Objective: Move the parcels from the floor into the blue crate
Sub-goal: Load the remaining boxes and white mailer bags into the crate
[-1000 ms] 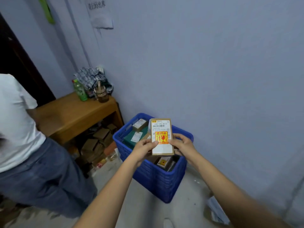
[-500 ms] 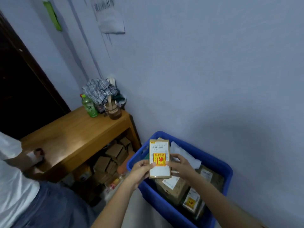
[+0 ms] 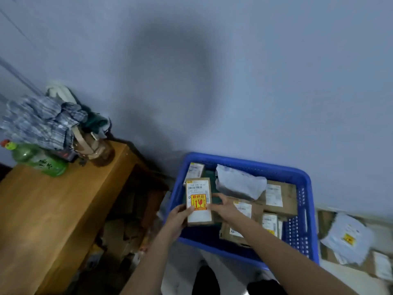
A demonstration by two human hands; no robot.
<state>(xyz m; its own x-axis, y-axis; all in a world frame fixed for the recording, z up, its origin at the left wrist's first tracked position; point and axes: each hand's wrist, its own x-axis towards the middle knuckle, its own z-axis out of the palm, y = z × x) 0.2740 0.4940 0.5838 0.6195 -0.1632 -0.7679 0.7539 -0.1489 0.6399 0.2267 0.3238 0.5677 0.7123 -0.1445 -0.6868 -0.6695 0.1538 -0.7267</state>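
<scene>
Lowering small brown cardboard parcel w/ red-yellow fragile sticker (image 3: pixel 198 201) into left end of blue plastic crate (image 3: pixel 306 179). Left hand (image 3: pixel 177 218) grips its near-left corner, thumb on label; right hand (image 3: pixel 223 207) pinches right edge. Judgement: keep it flat, label up, seat it in the dark gap left of brown boxes already inside (image 3: pixel 244 213), no drop. White poly mailers (image 3: pixel 348 237) remain on floor, right of crate.
</scene>
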